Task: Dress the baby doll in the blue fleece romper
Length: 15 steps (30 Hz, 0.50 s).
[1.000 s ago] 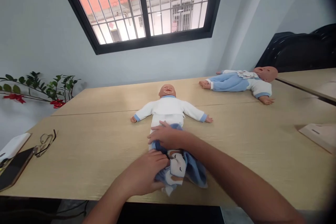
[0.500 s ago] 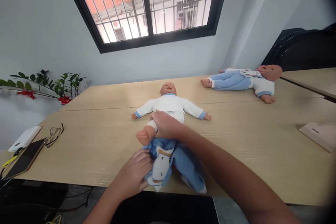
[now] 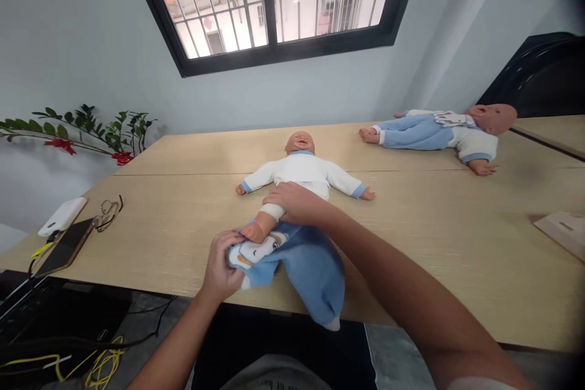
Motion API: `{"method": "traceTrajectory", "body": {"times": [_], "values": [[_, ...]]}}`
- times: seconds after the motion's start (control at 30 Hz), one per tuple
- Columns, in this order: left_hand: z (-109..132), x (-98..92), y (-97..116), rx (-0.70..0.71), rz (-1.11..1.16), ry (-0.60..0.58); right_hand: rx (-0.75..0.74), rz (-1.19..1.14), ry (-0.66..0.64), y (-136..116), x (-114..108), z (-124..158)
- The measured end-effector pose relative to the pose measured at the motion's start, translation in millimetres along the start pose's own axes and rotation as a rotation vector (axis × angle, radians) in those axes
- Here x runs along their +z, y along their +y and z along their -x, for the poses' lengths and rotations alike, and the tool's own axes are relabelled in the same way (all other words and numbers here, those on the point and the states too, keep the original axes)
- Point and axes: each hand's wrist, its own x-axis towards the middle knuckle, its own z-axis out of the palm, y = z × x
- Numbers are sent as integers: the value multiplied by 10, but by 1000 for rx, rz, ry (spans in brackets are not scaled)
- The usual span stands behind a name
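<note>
A baby doll (image 3: 299,167) in a white top with blue collar and cuffs lies on its back on the table, head toward the wall, arms spread. My right hand (image 3: 295,201) is closed around its leg near the white cuff, with the bare foot (image 3: 258,228) sticking out to the left. Blue doll trousers (image 3: 315,268) with a white animal face lie below the foot, one leg hanging over the table's front edge. My left hand (image 3: 223,265) grips the trousers at their left end, beside the foot. The doll's other leg is hidden.
A second doll (image 3: 425,131) in blue trousers lies at the back right. At the left are a phone (image 3: 66,247), glasses (image 3: 108,214) and a white device (image 3: 63,216). A plant (image 3: 91,134) stands behind the left edge, and a beige flat object (image 3: 564,231) lies at right.
My left hand has moved up and left, drawing the trousers with it, so the animal face now lies under the foot. My right hand keeps its hold on the leg. The view has shifted slightly.
</note>
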Motion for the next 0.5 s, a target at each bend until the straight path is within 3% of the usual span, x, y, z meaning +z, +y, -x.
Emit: {"method": "traceTrajectory", "body": {"times": [0.23, 0.37, 0.5], "values": [[-22, 32, 50, -353, 5, 427, 46, 172, -119, -182, 158, 6], [-38, 0, 63, -455, 70, 349, -24, 327, -149, -212, 170, 0], [-61, -27, 41, -406, 63, 191, -9, 327, -145, -199, 213, -15]]}}
